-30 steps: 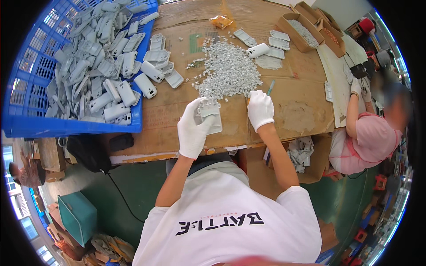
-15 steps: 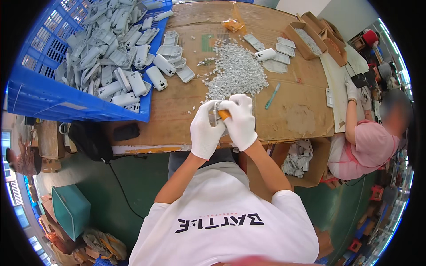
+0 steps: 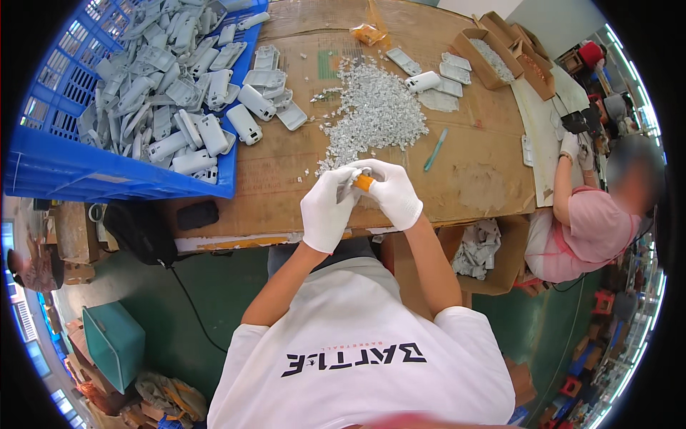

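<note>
Both of my hands wear white gloves and meet above the near edge of the cardboard-covered table. My left hand (image 3: 327, 212) is closed around a pale plastic part, mostly hidden by the fingers. Closed too, my right hand (image 3: 393, 194) grips a tool by its short orange handle (image 3: 364, 181), held against that part. The tool's working end cannot be made out. Just beyond the hands spreads a heap of small whitish pieces (image 3: 375, 107). To its left lie several white plastic casings (image 3: 255, 104), some turned hollow side up.
A blue crate (image 3: 121, 171) full of white casings stands at the left. A teal pen (image 3: 436, 150) lies right of the heap, with more casings (image 3: 456, 69) and cardboard boxes (image 3: 487, 58) farther back. At the right a gloved co-worker (image 3: 586, 225) sits.
My fingers have closed further over the pale part, hiding more of it. The right hand has turned slightly, and the orange handle has shifted a little. The view has moved slightly.
</note>
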Demonstrator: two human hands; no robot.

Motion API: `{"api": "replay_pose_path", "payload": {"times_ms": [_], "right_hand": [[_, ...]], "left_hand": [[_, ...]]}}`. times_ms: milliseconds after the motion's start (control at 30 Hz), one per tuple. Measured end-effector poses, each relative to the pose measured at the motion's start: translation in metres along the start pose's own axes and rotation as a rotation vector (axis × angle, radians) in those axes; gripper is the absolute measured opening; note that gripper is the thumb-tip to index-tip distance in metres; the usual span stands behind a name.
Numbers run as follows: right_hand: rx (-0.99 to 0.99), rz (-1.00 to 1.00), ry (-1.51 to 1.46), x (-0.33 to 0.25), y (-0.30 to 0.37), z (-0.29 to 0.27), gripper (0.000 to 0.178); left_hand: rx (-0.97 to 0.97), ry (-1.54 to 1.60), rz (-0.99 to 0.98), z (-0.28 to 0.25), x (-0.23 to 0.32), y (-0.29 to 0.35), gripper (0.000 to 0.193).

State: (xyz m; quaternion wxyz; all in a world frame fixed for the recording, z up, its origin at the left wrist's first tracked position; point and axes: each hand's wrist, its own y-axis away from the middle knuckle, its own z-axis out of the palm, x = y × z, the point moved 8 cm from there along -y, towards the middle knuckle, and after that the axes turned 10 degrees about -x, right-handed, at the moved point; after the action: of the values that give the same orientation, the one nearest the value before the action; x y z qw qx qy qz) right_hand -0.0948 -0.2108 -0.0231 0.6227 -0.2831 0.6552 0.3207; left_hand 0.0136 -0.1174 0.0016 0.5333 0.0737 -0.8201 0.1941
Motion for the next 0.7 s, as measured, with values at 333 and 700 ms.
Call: {"api": "replay_pose_path", "payload": {"times_ms": [333, 700], "right_hand": [[0.150, -0.028, 0.709, -0.005, 0.011, 0.020, 0.051], [0.087, -0.049, 0.599, -0.014, 0.019, 0.014, 0.037]], "left_hand": [[-0.027, -0.112, -0.055, -0.003, 0.001, -0.006, 0.029], [-0.022, -0.032, -0.194, -0.006, -0.002, -0.002, 0.018]]}}
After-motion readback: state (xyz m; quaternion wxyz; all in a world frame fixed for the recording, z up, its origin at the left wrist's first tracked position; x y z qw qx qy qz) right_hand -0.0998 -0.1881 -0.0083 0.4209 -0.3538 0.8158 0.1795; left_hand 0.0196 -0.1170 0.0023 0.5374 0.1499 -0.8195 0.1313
